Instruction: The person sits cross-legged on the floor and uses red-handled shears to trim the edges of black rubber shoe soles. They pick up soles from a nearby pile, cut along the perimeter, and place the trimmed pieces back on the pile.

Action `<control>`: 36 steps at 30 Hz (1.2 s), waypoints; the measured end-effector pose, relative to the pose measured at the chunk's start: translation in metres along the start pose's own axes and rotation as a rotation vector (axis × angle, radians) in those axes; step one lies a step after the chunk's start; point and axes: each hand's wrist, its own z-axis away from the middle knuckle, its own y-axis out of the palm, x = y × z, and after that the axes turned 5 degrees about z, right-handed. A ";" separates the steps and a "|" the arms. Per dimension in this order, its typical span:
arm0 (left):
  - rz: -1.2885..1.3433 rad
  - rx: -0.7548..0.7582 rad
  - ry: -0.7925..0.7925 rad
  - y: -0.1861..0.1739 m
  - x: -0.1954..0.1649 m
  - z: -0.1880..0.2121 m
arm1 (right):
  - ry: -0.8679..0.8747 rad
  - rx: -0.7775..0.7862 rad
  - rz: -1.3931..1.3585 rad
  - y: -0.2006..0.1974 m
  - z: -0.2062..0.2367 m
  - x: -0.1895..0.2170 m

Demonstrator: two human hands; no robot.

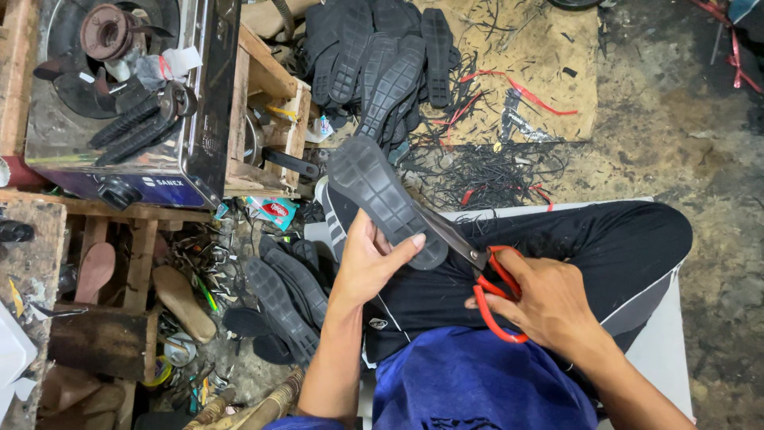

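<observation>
My left hand (368, 259) grips a black rubber shoe sole (385, 199), tread side up, held over my lap with its toe pointing up-left. My right hand (549, 302) holds red-handled scissors (487, 275), fingers through the loops. The scissor blades reach up-left along the right edge of the sole, partly hidden under it. I sit cross-legged in black trousers (605, 247) and a blue shirt (477, 382).
A pile of black soles (382, 56) lies ahead beside black and red rubber trimmings (485, 171) on a brown mat. More soles (282, 291) lie at my left knee. A small gas stove (119, 95) on a wooden bench stands at left, with shoe lasts (183, 302) and tools below.
</observation>
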 end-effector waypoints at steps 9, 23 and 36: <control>0.229 -0.024 0.008 0.007 -0.001 0.000 | 0.215 0.133 -0.226 0.002 0.001 0.002; 0.208 -0.119 0.128 0.004 0.003 -0.002 | 0.100 0.083 -0.046 -0.005 0.010 -0.010; -0.028 -0.025 -0.027 0.037 0.019 0.012 | 0.016 -0.066 0.017 0.003 -0.002 -0.004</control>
